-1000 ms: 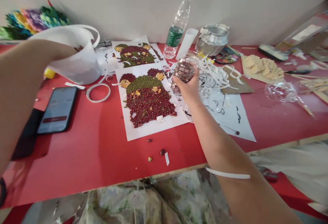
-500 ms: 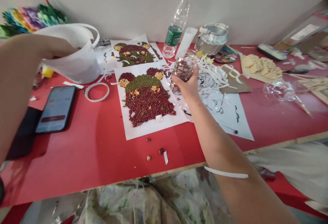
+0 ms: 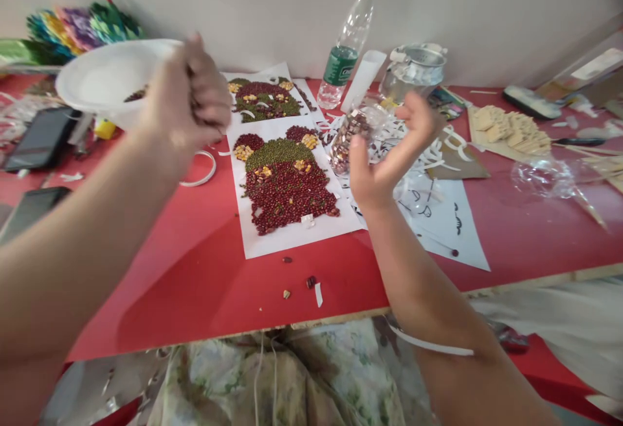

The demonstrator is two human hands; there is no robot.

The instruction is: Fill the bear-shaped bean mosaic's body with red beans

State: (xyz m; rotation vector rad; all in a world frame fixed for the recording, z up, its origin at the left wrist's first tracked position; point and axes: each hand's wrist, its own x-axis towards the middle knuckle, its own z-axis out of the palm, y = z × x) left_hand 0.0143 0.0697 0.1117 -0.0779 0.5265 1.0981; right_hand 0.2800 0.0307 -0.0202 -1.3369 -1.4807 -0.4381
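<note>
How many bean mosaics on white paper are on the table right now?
2: a red, green and yellow bean mosaic on white paper nearer the camera, and a matching mosaic directly beyond it. None looks hidden.

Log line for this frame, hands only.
left hand: gripping white plastic bowl | right hand: open, beside clear bottle of beans

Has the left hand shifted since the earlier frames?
Yes: the left hand has moved rightward, toward the lower bean-mosaic sheet, and now nearly reaches above that sheet's left edge. Earlier it sat well to the left of the sheet.
</note>
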